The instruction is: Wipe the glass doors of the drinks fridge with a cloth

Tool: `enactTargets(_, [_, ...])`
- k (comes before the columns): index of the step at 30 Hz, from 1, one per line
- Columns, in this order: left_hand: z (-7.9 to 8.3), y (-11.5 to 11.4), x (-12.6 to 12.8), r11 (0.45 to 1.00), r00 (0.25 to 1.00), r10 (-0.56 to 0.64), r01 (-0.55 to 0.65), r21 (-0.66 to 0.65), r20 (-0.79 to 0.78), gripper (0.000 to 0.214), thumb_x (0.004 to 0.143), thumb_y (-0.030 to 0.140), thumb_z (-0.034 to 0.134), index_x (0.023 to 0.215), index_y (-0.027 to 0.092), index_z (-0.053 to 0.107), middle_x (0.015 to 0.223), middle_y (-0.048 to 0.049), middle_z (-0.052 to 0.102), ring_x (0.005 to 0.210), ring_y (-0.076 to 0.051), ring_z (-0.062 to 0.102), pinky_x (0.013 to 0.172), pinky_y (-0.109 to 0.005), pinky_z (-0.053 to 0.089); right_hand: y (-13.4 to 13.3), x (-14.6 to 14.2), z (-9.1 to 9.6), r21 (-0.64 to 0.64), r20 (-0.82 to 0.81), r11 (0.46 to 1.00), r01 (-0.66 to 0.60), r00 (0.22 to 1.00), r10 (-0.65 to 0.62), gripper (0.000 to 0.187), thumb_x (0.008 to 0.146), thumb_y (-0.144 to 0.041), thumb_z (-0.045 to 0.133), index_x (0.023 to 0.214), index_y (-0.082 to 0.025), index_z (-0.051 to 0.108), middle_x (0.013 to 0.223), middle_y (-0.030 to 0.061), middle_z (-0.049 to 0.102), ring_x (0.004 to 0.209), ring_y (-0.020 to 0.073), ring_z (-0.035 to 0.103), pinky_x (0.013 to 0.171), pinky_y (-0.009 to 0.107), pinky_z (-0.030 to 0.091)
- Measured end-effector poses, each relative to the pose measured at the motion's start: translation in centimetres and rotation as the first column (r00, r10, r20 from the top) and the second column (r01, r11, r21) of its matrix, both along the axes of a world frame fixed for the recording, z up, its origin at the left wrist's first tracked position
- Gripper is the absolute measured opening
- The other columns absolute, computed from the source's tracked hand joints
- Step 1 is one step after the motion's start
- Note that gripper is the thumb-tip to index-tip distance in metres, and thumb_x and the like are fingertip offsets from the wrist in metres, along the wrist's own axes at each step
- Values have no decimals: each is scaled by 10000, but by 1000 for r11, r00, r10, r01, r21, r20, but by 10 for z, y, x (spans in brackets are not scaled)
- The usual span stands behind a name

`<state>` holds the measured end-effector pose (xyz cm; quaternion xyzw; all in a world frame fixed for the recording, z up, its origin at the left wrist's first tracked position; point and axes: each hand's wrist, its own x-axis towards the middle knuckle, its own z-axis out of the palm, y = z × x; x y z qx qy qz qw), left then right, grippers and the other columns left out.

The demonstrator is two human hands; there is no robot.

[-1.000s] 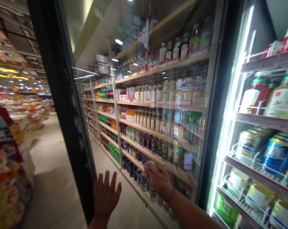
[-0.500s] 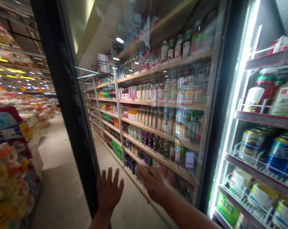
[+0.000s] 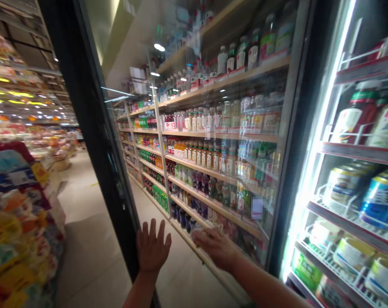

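Note:
A glass cooler door [image 3: 219, 149] with a black frame [image 3: 99, 141] stands swung out in front of me. My left hand [image 3: 152, 248] lies flat against the glass beside the frame, fingers spread, holding nothing. To its right, my right hand [image 3: 217, 248] is at the lower part of the glass with its fingers bent together. A pale, crumpled cloth-like thing [image 3: 197, 229] shows dimly at its fingertips, pressed between hand and glass. Blur and the fingers hide most of it.
Through or in the glass appear long shelves [image 3: 194, 171] of bottled drinks. On the right is the lit cooler, with wire-fronted shelves [image 3: 357, 153] holding bottles, cans [image 3: 380, 199] and tubs. Bagged goods [image 3: 14, 231] are stacked at left, along a tiled aisle floor [image 3: 87, 239].
My right hand has slid slightly right and down across the glass. The left hand appears a little further right, still flat with fingers spread. The whole view has shifted slightly.

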<state>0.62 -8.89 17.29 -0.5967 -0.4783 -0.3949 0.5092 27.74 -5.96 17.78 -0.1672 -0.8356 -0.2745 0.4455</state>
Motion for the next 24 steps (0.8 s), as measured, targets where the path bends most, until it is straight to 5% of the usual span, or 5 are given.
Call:
enactTargets(3, [1, 0, -1, 1000, 1000, 1, -1, -5, -1, 803, 917, 208, 667, 1591, 212, 231, 1641, -149, 207, 1525, -350, 155, 1236, -565, 208, -1, 4, 3, -18, 33, 1000, 15, 999, -14, 367, 1027, -242, 404, 1315, -265, 629, 1351, -39, 651, 1088, 150, 572, 916, 291, 488])
enactTargets(8, [-2, 2, -2, 1000, 1000, 1, -1, 11, 4, 810, 904, 216, 691, 1586, 197, 255, 1639, -154, 218, 1523, -357, 164, 1244, -552, 195, 19, 18, 48, -80, -321, 975, 206, 921, -221, 554, 970, -83, 383, 1508, -204, 437, 1450, 70, 567, 1264, 208, 499, 1086, 390, 414])
enactTargets(15, [-6, 4, -3, 999, 998, -33, 34, -10, 48, 817, 900, 227, 694, 1585, 285, 254, 1652, -99, 210, 1520, -363, 181, 1223, -579, 228, 3, 7, 16, 7, -89, 999, 44, 995, -44, 389, 996, -231, 485, 1369, -267, 590, 1318, -20, 669, 1082, 164, 587, 980, 303, 478])
enactTargets(21, [-1, 0, 1, 1000, 1000, -4, 4, 14, 14, 805, 903, 231, 687, 1585, 223, 260, 1634, -145, 241, 1520, -363, 181, 1218, -568, 236, 18, 4, 66, -79, -328, 983, 163, 927, -180, 571, 968, -83, 413, 1523, -216, 415, 1471, 64, 546, 1299, 222, 478, 1125, 401, 392])
enactTargets(24, [0, -2, 2, 1000, 1000, 9, -9, 21, -5, 784, 910, 247, 678, 1580, 184, 275, 1632, -160, 238, 1521, -360, 176, 1224, -554, 227, 17, -5, 62, -58, -314, 985, 161, 934, -171, 564, 959, -87, 436, 1513, -193, 431, 1463, 81, 551, 1274, 232, 491, 1101, 404, 398])
